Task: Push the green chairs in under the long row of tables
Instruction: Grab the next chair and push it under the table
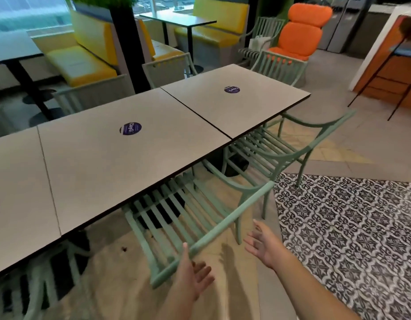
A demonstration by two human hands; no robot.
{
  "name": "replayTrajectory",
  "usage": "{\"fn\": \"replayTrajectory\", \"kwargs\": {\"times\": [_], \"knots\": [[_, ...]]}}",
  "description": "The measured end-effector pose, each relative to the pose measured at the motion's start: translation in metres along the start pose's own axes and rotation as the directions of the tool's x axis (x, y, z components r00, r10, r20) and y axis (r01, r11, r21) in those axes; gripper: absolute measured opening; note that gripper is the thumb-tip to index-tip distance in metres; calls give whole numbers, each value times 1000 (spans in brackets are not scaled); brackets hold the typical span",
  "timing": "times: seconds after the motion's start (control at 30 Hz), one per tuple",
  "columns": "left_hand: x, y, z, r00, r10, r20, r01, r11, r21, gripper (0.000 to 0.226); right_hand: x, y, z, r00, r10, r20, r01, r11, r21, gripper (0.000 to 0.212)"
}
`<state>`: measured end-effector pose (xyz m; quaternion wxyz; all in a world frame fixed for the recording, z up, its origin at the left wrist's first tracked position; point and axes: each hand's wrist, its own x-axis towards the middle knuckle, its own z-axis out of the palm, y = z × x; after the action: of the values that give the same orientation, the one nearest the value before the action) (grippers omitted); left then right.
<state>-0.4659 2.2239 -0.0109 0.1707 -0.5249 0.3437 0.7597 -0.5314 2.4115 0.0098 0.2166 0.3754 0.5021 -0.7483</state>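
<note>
At the lower left of the frame a green chair (61,269) is seen tucked beneath the long tabletop (121,162). At lower centre, the nearest green chair (188,215) is partly under the tabletop, its top rail (232,218) slanting across. The left hand (193,273) is held released, thumb touching the rail's near end; the right hand (264,243), also released, hovers just right of it. The rail would best be pressed evenly by both palms, straight inward. At centre right, another green chair (292,146) is partly under.
</note>
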Motion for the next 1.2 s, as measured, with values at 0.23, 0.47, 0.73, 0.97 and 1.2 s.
{"fn": "replayTrajectory", "kwargs": {"times": [0.23, 0.47, 0.73, 0.97, 1.2], "knots": [[36, 12, 14, 984, -52, -173, -4, 950, -311, 80, 79, -60, 12, 997, 46, 63, -45, 999, -16, 27], [51, 11, 27, 973, 37, -230, -187, 715, -674, 65, 145, -114, 6, 992, 127, -9, -127, 991, -35, 34], [48, 18, 21, 949, 17, -316, -258, 619, -742, 22, 168, -139, 4, 978, 205, -34, -206, 978, -22, 17], [42, 21, 14, 951, -11, -307, -234, 623, -746, 10, 172, -131, 6, 983, 172, -61, -175, 983, -50, 41], [27, 20, -8, 938, -12, -346, -266, 615, -742, 13, 160, -105, 12, 978, 199, -58, -201, 979, -43, 44]]}}
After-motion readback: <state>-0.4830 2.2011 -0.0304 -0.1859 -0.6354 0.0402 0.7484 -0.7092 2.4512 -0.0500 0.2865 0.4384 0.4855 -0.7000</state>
